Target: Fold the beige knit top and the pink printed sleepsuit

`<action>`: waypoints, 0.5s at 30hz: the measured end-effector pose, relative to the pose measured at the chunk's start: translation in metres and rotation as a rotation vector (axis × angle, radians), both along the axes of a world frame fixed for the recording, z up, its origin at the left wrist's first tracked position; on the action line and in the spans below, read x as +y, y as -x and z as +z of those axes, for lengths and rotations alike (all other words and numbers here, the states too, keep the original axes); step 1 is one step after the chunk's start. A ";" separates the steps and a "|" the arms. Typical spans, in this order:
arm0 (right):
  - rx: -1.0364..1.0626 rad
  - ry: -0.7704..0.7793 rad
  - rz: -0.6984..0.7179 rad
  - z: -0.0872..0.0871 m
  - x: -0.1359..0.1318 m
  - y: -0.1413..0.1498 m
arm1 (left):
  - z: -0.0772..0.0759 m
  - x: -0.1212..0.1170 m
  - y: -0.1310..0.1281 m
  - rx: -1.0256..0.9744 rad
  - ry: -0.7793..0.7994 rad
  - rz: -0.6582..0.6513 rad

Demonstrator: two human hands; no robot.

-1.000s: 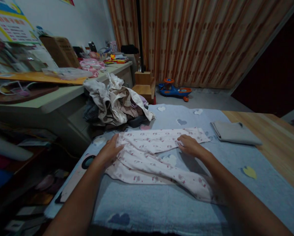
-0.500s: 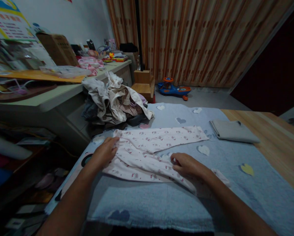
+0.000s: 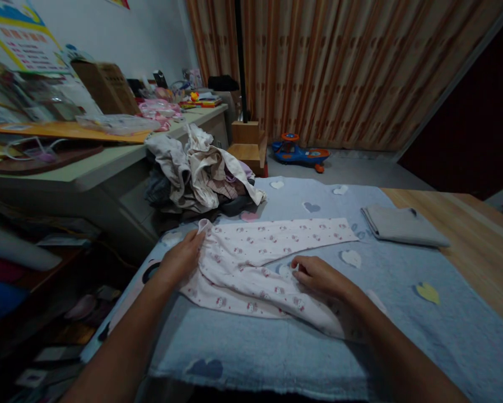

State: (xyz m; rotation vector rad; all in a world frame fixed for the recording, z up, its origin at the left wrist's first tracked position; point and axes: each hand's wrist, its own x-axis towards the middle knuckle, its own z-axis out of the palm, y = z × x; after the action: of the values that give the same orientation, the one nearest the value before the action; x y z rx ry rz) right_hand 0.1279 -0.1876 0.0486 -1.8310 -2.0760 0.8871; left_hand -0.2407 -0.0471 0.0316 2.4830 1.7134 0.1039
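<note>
A pair of pale pink children's pants (image 3: 238, 274) with a small printed character pattern lies on the blue bedspread (image 3: 234, 350), waistband to the left and legs to the right. My left hand (image 3: 186, 254) is closed on the waistband, whose top corner is raised a little. Over the nearer leg, my right hand (image 3: 316, 275) has its fingers curled in on the upper edge of the cloth; the fingertips are partly hidden. Creases run along the nearer leg, and my right forearm covers its end. The farther leg lies flat.
A heap of crumpled clothes (image 3: 201, 173) lies at the back left, beside a cluttered desk (image 3: 104, 168). To the right is a folded grey cloth (image 3: 403, 225) near the bare wood (image 3: 478, 235). Beyond the bed stands a blue and orange ride-on toy (image 3: 299, 152).
My left hand has lifted the waistband corner slightly. The nearer leg has shifted a little toward me and right under my right hand. The view has moved slightly.
</note>
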 end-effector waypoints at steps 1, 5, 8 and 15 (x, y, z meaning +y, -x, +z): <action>-0.012 -0.007 -0.009 -0.001 0.001 -0.003 | -0.002 -0.001 -0.002 0.021 -0.001 0.001; -0.071 -0.048 -0.032 -0.003 0.008 -0.017 | -0.006 -0.003 -0.007 0.104 0.070 0.058; -0.149 -0.065 -0.067 -0.006 0.017 -0.030 | -0.005 -0.002 -0.009 0.144 0.134 0.076; -0.529 -0.216 -0.338 -0.017 0.059 -0.080 | 0.007 -0.008 -0.020 0.256 -0.051 0.118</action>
State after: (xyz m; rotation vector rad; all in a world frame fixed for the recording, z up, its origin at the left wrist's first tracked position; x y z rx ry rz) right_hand 0.2076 -0.1283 0.0319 -2.3714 -1.9244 0.0904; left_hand -0.2205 -0.0548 0.0390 2.5224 1.9789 -0.1696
